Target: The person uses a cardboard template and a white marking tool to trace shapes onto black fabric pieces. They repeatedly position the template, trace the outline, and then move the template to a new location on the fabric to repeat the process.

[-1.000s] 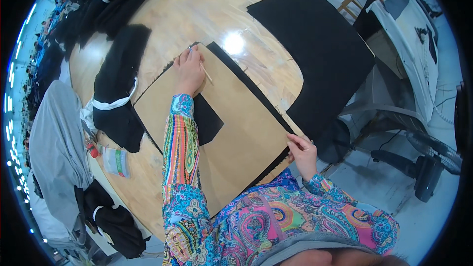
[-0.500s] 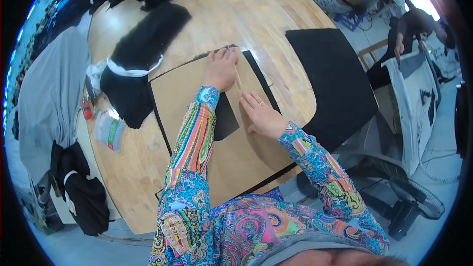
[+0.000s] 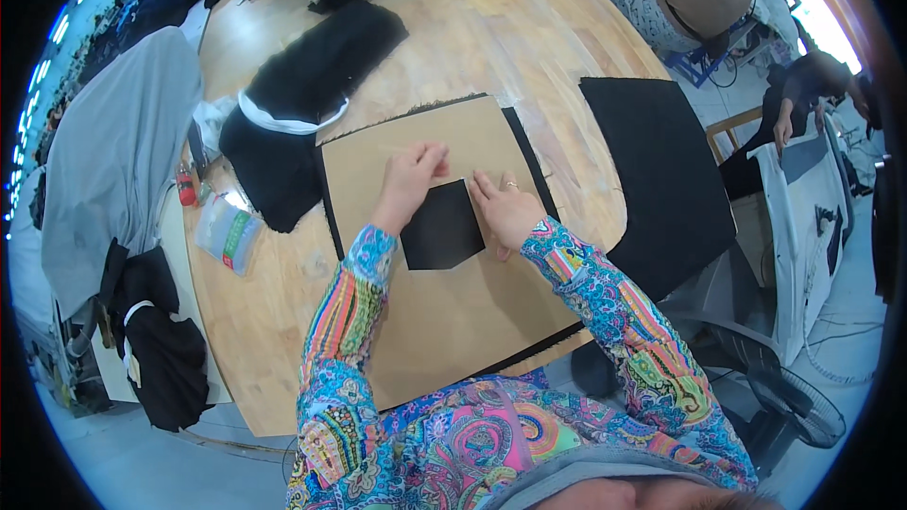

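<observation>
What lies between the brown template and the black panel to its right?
The head view shows a black cloth edge peeking out beside the brown template, then wooden tabletop up to the black panel.

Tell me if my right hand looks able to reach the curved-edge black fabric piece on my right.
Probably yes: your right hand lies on the brown card sheet, and nothing raised shows between it and the curved-edge black fabric piece.
</observation>
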